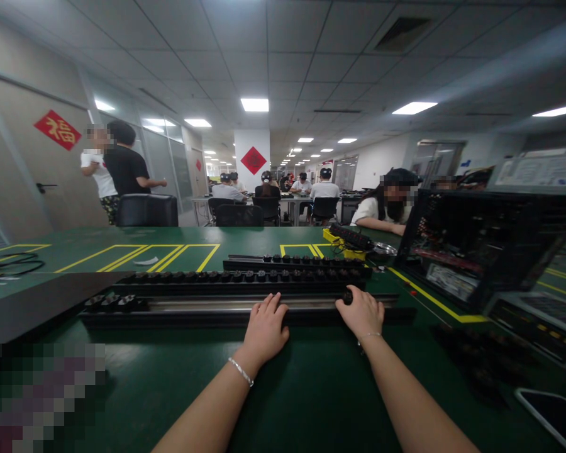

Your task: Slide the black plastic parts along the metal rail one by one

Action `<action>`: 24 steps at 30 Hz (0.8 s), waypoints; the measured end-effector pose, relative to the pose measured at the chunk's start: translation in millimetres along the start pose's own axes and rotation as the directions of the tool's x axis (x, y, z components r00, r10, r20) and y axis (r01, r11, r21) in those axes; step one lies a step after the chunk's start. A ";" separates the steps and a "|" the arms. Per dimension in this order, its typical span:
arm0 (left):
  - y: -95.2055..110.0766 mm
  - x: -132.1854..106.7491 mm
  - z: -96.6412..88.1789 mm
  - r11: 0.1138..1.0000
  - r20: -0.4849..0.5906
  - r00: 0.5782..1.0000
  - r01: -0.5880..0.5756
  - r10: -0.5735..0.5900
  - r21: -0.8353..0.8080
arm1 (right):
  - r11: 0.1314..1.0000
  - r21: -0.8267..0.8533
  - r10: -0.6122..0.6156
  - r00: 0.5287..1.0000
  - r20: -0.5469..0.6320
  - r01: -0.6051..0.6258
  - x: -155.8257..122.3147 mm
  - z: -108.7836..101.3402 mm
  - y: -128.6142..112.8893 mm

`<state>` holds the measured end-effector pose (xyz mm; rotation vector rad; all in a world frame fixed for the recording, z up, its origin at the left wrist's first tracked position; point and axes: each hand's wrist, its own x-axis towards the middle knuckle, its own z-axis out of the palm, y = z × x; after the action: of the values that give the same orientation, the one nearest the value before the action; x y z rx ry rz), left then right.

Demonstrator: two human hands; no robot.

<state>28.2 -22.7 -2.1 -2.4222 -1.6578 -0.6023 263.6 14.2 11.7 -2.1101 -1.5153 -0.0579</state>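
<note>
A long black rail point(183, 321) with a shiny metal channel lies crosswise in front of me. Over its middle rests my left hand point(266, 326), fingers stretched out across the channel and thumb apart. Near the rail's right end, my right hand point(363, 314) pinches a small black round part point(348, 297) between thumb and forefinger, at the channel. Several similar black parts point(110, 302) sit in the left end of this rail. Just behind stands another rail point(245, 286), lined with a row of such parts, and a shorter filled rail point(295, 261) lies farther back.
Loose black parts point(488, 362) are heaped at right, near a phone point(554, 409). An open computer case point(457, 251) stands behind them. A dark panel point(42, 302) lies at left. Beyond a yellow tray point(332, 238), a co-worker point(375, 217) leans on the green table point(311, 390).
</note>
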 end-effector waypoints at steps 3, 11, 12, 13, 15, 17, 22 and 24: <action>0.0 0.2 0.4 1.000 0.000 1.000 0.008 -0.008 0.002 | 1.000 -0.002 0.013 1.000 -0.015 -0.013 -0.7 -0.4 -1.2; -1.5 0.1 2.5 1.000 -0.027 1.000 -0.007 0.007 -0.009 | 1.000 -0.008 0.021 0.999 -0.026 -0.021 0.4 -1.7 0.7; -1.5 0.2 2.4 1.000 -0.025 1.000 -0.006 0.006 -0.011 | 1.000 -0.010 0.016 0.999 -0.028 -0.017 0.5 -1.4 1.6; -1.3 0.3 2.2 1.000 -0.022 1.000 -0.005 0.005 -0.013 | 1.000 -0.014 0.013 0.999 -0.034 -0.013 0.4 -1.0 2.6; -0.9 0.7 1.8 1.000 -0.017 1.000 -0.004 0.004 -0.016 | 1.000 -0.022 0.008 0.999 -0.054 -0.009 0.4 0.4 4.6; -0.6 1.0 1.5 1.000 -0.018 1.000 -0.003 0.003 -0.017 | 1.000 -0.027 0.008 0.997 -0.071 -0.010 0.5 2.0 6.1; -0.8 1.0 1.7 1.000 -0.027 1.000 -0.008 0.008 -0.014 | 1.000 -0.018 0.008 0.997 -0.082 -0.010 2.6 4.2 7.7; -1.1 0.7 1.8 1.000 -0.027 1.000 -0.012 0.012 -0.014 | 1.000 -0.011 0.005 0.997 -0.083 -0.006 3.8 3.6 8.6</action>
<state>27.8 -21.1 -3.6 -2.4212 -1.6335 -0.6440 271.7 17.2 6.5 -2.0948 -1.4634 -0.1508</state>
